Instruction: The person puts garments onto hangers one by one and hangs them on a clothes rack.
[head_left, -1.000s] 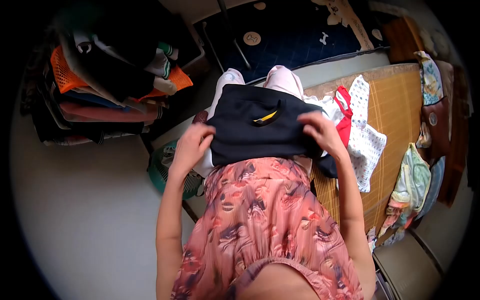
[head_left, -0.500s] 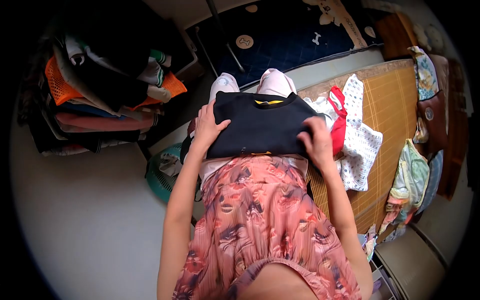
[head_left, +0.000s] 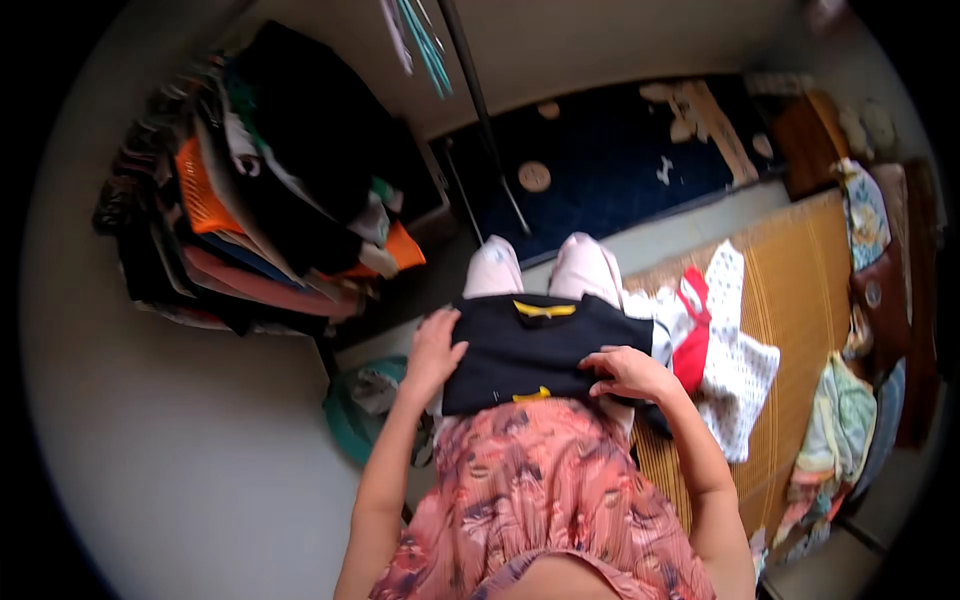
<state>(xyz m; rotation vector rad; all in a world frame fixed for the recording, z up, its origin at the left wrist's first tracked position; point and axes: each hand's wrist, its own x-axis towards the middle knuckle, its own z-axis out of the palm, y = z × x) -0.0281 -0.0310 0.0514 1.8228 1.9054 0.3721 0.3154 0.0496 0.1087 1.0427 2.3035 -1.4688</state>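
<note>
A black garment with a yellow-lined neckline (head_left: 530,350) lies folded across my lap, over pink trousers (head_left: 585,268). My left hand (head_left: 435,352) rests on its left edge, fingers apart. On the right side of the cloth is my right hand (head_left: 622,372), its fingers bent and spread over the surface. Another bit of yellow shows at the garment's near edge. Just right of my lap lie a red and white garment (head_left: 692,330) and a white patterned one (head_left: 742,385).
A tall pile of clothes (head_left: 270,200) stands at the left, near a green basket (head_left: 345,425). Right of me is a bamboo mat (head_left: 800,270) with more clothes (head_left: 838,415) at its edge. A dark blue rug (head_left: 600,165) and a metal pole (head_left: 480,100) are ahead.
The view has tilted upward, so everything sits lower. The black garment has been turned or refolded, with its neckline at the far edge. My right hand has come down onto the cloth.
</note>
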